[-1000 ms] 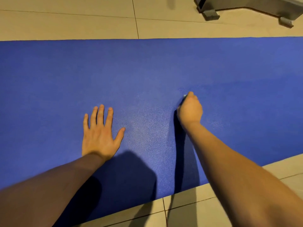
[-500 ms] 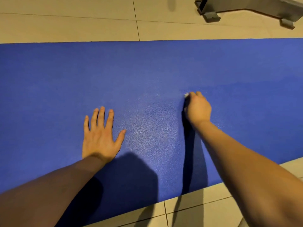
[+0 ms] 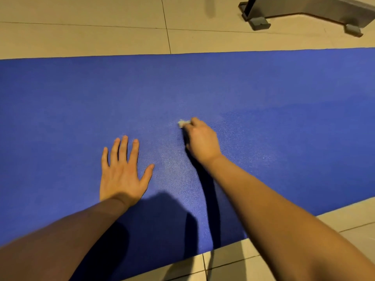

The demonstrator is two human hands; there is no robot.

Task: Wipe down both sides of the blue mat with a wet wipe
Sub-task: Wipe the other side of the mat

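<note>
Your blue mat [image 3: 263, 88] lies flat on the tiled floor [image 3: 101, 35], running across the whole view from left to right; its far edge stops well short of a grey metal base [image 3: 304, 9] at the top right.

Your left hand [image 3: 121, 173] rests palm-down on the mat, its fingers [image 3: 123, 148] straight and spread, holding nothing; it looks like a brace to stop the mat sliding. Your right hand is just to its right and a little farther out; its fingers curl round a small bunched wet wipe [image 3: 183, 123], of which only a pale scrap shows past the knuckles, and that scrap touches the mat's surface near the middle of its width.

As I judge it, you are partway through the first side. The surface around your right hand [image 3: 200, 138] and off to its right shows a paler, speckled sheen that may be moisture; glare could give the same look, so I cannot say how much is covered. The far strip and the left stretch look darker and even; they probably need passes yet. The underside is hidden against the floor; I take the turning-over and the whole second side as not yet done.
</note>
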